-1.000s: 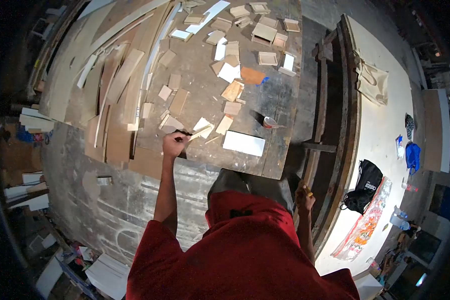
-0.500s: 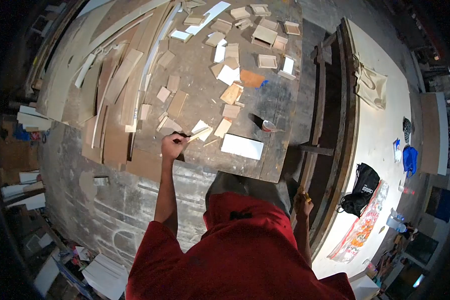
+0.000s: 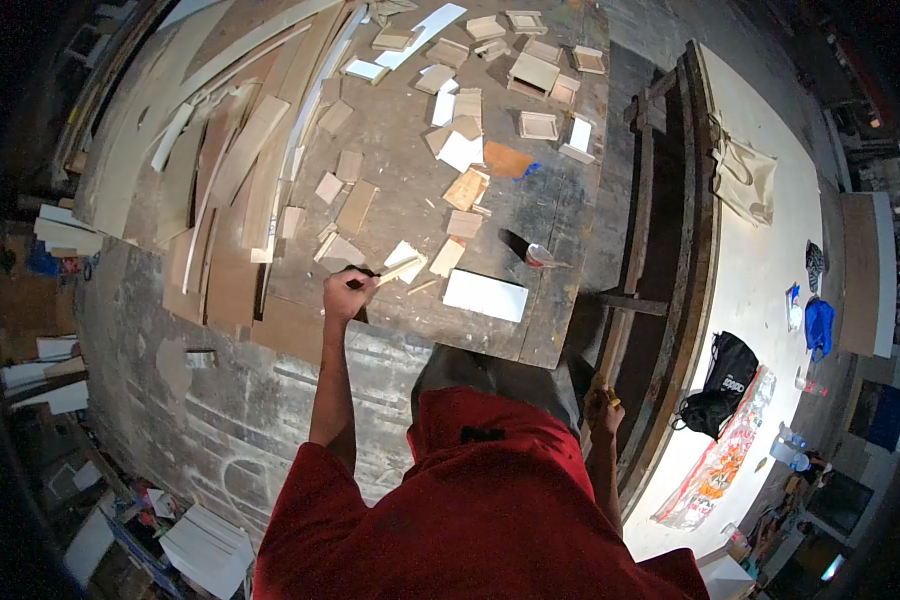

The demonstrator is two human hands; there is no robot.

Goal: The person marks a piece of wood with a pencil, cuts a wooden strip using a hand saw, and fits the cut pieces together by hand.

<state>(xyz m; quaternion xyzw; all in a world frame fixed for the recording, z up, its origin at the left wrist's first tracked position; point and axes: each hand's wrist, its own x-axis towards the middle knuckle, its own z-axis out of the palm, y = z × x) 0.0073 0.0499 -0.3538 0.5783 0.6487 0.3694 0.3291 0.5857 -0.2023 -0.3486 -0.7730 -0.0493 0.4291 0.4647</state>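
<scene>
My left hand [image 3: 346,293] is closed at the near left part of the workbench, pinching one end of a thin wooden strip [image 3: 401,269]. The strip's far end lies over a small white-faced board piece [image 3: 404,256]. Beside it are a small light wood block [image 3: 448,258] and a white rectangular panel [image 3: 484,295]. Down by my right side, beyond the bench edge, my right hand [image 3: 604,410] is closed around a small yellow object [image 3: 613,398]. Fingers hide most of that object, so its kind cannot be made out.
On the workbench [image 3: 370,220] stands a small cup [image 3: 537,255] with a stick in it. Small wooden box frames [image 3: 533,74] and board offcuts lie farther back. Long boards [image 3: 240,160] are stacked at left. At right, a pale table [image 3: 750,280] bears a black drawstring bag [image 3: 730,375] and a tote bag [image 3: 745,175].
The view has shifted very slightly. Both hands keep practically the same position and hold, and the pieces on the bench lie as before.
</scene>
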